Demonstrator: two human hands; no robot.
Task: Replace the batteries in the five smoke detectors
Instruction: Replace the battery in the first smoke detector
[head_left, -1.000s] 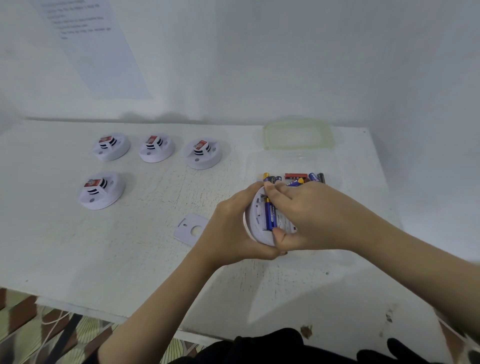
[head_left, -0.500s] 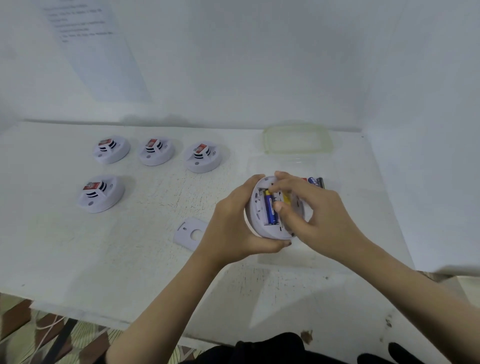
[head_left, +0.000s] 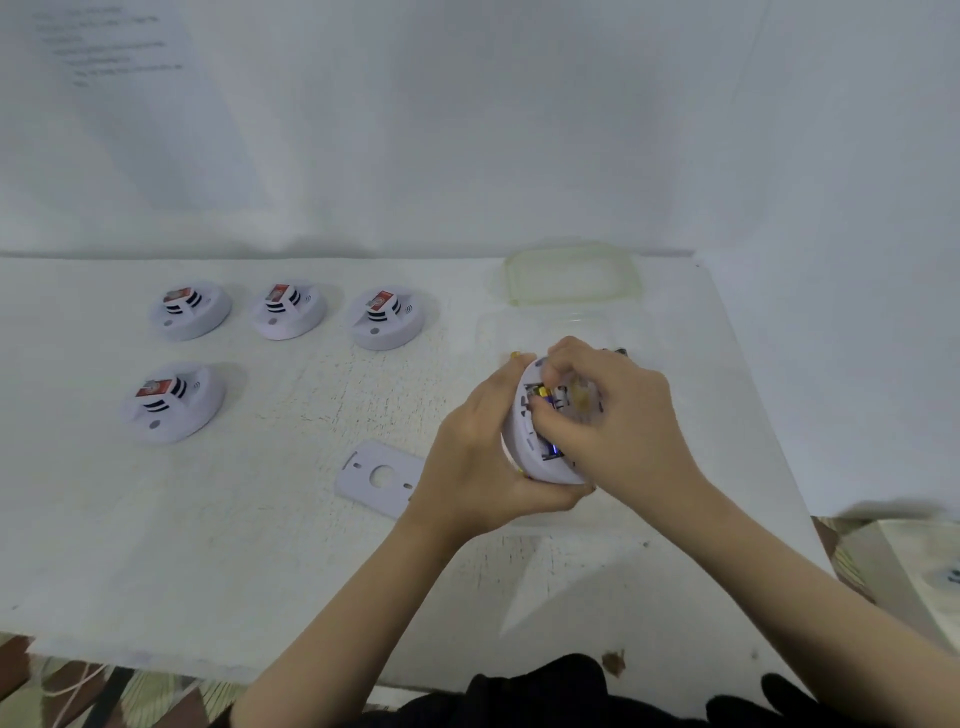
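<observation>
My left hand (head_left: 475, 457) grips a white smoke detector (head_left: 522, 439) by its rim, tilted with the open back toward me. My right hand (head_left: 628, 426) lies over the battery compartment, thumb and curled fingers pinching a blue and gold battery (head_left: 541, 393) seated in the slot. Most of the battery is hidden under my thumb. The detector's white cover plate (head_left: 379, 475) lies flat on the table to the left of my left hand. Four other smoke detectors sit face up at the left: three in a back row (head_left: 189, 312) (head_left: 288, 310) (head_left: 387, 318) and one in front (head_left: 171, 402).
A clear plastic container (head_left: 561, 325) stands behind my hands; its contents are mostly hidden. Its greenish lid (head_left: 571, 273) lies further back by the wall. The white table (head_left: 234, 545) ends at the right near a wall, and its front edge is close to me.
My right hand has closed further over the compartment, its thumb now covering most of the blue battery. The left hand keeps the detector in the same place.
</observation>
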